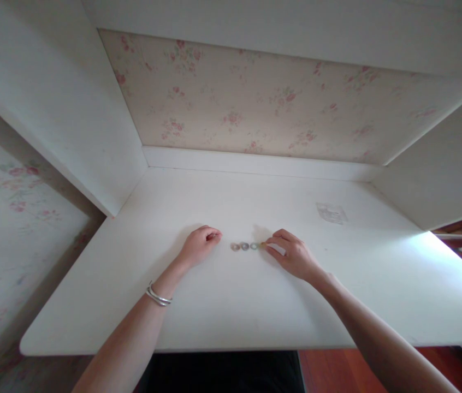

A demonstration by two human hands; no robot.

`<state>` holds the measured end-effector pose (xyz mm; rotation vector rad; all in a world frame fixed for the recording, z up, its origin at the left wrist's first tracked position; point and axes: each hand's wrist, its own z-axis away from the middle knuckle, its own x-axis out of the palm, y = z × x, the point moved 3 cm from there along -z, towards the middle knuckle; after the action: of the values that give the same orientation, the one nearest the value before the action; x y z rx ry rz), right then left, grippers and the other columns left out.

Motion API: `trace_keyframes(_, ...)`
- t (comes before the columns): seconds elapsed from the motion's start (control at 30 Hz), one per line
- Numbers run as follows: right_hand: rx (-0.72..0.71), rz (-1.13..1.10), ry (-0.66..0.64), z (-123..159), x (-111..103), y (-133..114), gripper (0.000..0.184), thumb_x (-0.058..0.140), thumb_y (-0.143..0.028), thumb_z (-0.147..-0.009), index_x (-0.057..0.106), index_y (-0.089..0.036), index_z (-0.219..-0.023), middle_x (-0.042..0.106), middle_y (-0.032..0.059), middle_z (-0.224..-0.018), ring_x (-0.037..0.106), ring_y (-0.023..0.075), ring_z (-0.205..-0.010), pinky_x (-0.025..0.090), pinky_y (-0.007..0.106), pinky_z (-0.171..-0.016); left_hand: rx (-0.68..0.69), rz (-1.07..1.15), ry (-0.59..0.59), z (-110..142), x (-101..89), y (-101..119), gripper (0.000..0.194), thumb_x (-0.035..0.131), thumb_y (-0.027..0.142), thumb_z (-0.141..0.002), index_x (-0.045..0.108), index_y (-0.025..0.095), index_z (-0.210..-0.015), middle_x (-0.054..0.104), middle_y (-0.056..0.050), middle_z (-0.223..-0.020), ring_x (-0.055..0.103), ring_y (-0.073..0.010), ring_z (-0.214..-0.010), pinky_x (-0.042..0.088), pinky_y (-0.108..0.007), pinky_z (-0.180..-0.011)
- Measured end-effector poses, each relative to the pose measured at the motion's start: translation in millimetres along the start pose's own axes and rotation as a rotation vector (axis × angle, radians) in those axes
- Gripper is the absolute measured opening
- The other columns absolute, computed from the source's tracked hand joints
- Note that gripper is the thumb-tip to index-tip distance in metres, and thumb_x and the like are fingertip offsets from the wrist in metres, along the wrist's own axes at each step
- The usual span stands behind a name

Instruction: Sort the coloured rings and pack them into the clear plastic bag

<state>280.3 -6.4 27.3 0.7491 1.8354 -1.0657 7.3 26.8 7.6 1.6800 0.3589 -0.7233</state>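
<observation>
The white desk (223, 305) looks softly lit; bright light from the right makes a shiny glare near its right edge; the top corners are dim; soft, pale shadows lie by the left hand (199, 245) and right hand (294, 257); the little rings (245, 246) look blurry; things look stretched near the sides

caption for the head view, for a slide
Head view: the right hand touches the end of a row of small rings on a white desk.
</observation>
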Motion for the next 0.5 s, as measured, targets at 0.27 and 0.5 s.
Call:
trace_keyframes(0.27, 0.573, 0.351, 0.205, 0.6, -59.7, 124.0, 0.044, 0.052, -0.053, -0.079, 0.063, -0.022, -0.108, 0.055, 0.0126, -0.108, 0.055, 0.0280, -0.099, 0.042, 0.043, -0.086, -0.020, -0.003, -0.005, -0.5, -0.4, -0.4, 0.027, 0.047, 0.036, -0.084, 0.068, 0.021, -0.090, 0.067, -0.002, -0.089, 0.060, -0.0160, -0.081, 0.045, -0.027, -0.075)
trace_keyframes(0.5, 0.945, 0.404, 0.018, 7.4, -91.3, 199.5, 0.084, 0.048, -0.069, -0.072, 0.039, -0.016, -0.137, 0.039, 0.0282, -0.130, 0.048, 0.0410, -0.109, 0.038, 0.047, -0.079, -0.025, 0.012, 0.003, 0.3, -2.1, -0.7, 0.027, 0.047, 0.036, -0.084, 0.068, 0.020, -0.089, 0.067, -0.003, -0.090, 0.060, -0.0168, -0.081, 0.046, -0.029, -0.076)
